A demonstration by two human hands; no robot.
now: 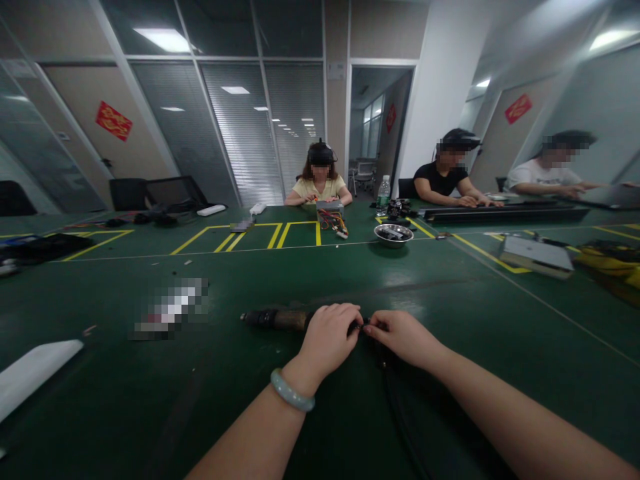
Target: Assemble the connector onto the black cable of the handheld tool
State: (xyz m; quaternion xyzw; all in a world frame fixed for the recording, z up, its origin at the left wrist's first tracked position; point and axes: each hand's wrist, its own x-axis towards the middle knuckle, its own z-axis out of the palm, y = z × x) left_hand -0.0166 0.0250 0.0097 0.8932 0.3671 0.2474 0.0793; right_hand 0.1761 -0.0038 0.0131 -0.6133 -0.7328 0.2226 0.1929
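Note:
A long cylindrical tool (pixel 287 320), like an air screwdriver, lies on the green table with its dark, narrow tip pointing left. My left hand (pixel 327 337), with a pale green bangle (pixel 293 392) on its wrist, is wrapped over the tool's rear part. Close to it, the fingertips of my right hand (pixel 400 337) pinch at the tool's back end, where a black hose (pixel 395 400) runs down toward me. The exact joint between tool and hose is hidden by my fingers.
A metal bowl (pixel 393 235) with dark parts stands ahead. A silver box (pixel 537 255) lies right, and a white object (pixel 37 373) at left. Across the table, one person handles a grey box with coloured wires (pixel 333 217); two others sit at right near a long black bar (pixel 500 212).

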